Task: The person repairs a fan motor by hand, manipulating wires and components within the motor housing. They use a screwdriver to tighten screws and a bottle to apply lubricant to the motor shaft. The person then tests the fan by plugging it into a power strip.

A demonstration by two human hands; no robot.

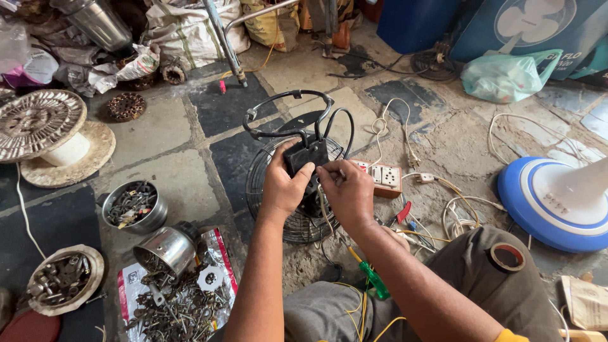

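At the centre of the frame the left hand [283, 183] is wrapped around a small black motor housing [307, 157], gripping it from the left, while the right hand [347, 190] pinches what looks like a thin wire or small part against the housing's right side; just what lies between those fingertips is too small to tell. The housing stands above a round wire fan guard [259, 190] lying on the stone floor [171, 126], with a black looped frame [288, 111] and black cable rising behind it. Just right of the hands lies a switch-and-socket board [383, 177] with white cords [405, 136] trailing off; if that board is live, bare wire ends near the fingers could give a shock or short. The housing may also tip, since only one hand steadies it. A green-handled screwdriver [373, 278] rests by the knee, where a shift of the leg could send it rolling. At lower left, spilled bolts and keys [183, 310] and a tipped steel tin [166, 251] sit close enough for an elbow to scatter them
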